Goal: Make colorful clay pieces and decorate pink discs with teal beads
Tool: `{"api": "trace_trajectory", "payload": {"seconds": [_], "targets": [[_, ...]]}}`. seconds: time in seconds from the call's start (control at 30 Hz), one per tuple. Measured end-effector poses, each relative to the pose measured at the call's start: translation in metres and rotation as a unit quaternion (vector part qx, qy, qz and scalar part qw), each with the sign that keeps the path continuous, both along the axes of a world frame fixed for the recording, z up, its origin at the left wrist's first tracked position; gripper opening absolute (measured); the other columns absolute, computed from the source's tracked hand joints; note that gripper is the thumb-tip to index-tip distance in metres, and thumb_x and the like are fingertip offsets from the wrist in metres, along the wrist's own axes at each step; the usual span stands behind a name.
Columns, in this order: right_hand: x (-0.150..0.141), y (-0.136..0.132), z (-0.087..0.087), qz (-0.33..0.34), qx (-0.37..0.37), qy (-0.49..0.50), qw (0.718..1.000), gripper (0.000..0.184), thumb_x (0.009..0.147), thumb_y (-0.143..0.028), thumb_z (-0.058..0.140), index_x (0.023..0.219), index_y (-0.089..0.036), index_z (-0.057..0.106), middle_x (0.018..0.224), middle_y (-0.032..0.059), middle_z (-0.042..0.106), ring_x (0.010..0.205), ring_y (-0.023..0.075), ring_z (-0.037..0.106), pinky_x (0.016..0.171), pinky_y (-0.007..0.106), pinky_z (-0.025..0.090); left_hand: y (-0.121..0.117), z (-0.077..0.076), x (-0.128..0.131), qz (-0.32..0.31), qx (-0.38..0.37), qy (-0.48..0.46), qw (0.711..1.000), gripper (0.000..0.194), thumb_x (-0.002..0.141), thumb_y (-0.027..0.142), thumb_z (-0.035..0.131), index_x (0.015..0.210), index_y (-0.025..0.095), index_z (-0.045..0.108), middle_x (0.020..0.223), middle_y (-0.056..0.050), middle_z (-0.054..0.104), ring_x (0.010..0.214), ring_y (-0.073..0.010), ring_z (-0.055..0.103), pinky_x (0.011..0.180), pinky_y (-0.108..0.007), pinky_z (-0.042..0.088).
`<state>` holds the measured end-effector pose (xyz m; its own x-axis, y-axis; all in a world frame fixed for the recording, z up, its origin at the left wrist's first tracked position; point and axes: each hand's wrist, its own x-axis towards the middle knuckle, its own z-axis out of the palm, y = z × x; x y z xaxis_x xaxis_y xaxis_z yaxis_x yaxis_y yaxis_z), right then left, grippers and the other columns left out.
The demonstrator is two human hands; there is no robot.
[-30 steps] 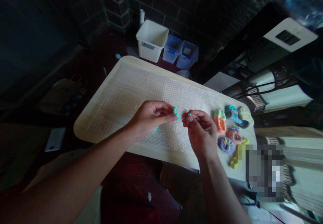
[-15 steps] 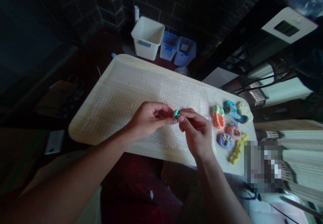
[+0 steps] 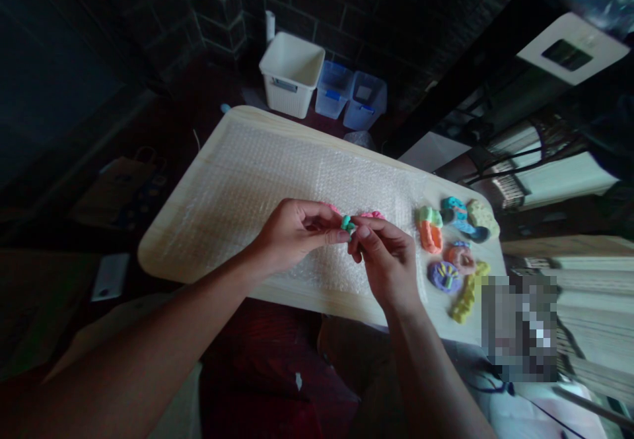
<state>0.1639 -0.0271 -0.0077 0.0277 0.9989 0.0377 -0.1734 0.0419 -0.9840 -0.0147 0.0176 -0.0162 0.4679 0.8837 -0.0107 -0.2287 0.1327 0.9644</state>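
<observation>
Over the middle of the table, both hands meet around a small green clay-like piece (image 3: 347, 224). Thumb and fingers of my left hand (image 3: 303, 231) pinch it from the left. From the right, my right hand (image 3: 386, 254) has its thumb and index fingertip pressed against it, the other fingers curled. Behind the fingers, pink pieces (image 3: 372, 215) show partly; the hands hide the rest of them. Beneath lies a sheet of bubble wrap (image 3: 267, 175).
On the right end of the wooden table (image 3: 173, 264) lie several colourful moulded pieces: an orange and green one (image 3: 430, 231), a purple disc (image 3: 444, 276), a yellow strip (image 3: 465, 300) and a blue one (image 3: 456, 209). A white bin (image 3: 291, 76) and clear boxes (image 3: 364, 105) stand beyond.
My right fingertips have shifted slightly on the green piece, with the thumb a little further right. More of the pink pieces shows behind the hands.
</observation>
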Motion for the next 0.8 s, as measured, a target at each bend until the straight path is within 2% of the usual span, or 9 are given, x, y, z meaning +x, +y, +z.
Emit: {"api": "trace_trajectory", "payload": {"seconds": [0.2,0.8], "targets": [[0.0009,-0.0011,-0.0002,-0.018,0.01,-0.016,1.0,0.006,0.089,-0.026,0.082,0.094,-0.029,0.084,0.069,-0.0012,0.071,0.055,0.0113,0.058,0.048,0.026,0.039,-0.0008,-0.001,-0.0004,0.003,-0.004,-0.002,1.0,0.018,0.078,0.03,0.088,0.088,0.016,0.08,0.091,-0.006,0.077,0.087,-0.0192,0.074,0.083,-0.031,0.057],[0.0011,-0.0016,-0.0009,-0.012,-0.008,-0.036,0.999,0.005,0.088,-0.029,0.083,0.092,-0.028,0.083,0.069,-0.0007,0.072,0.055,0.0131,0.059,0.047,0.027,0.041,-0.001,0.0006,0.0007,-0.001,-0.015,0.016,1.0,0.021,0.077,0.035,0.089,0.084,0.016,0.082,0.089,-0.008,0.079,0.083,-0.0205,0.074,0.079,-0.032,0.058]]}}
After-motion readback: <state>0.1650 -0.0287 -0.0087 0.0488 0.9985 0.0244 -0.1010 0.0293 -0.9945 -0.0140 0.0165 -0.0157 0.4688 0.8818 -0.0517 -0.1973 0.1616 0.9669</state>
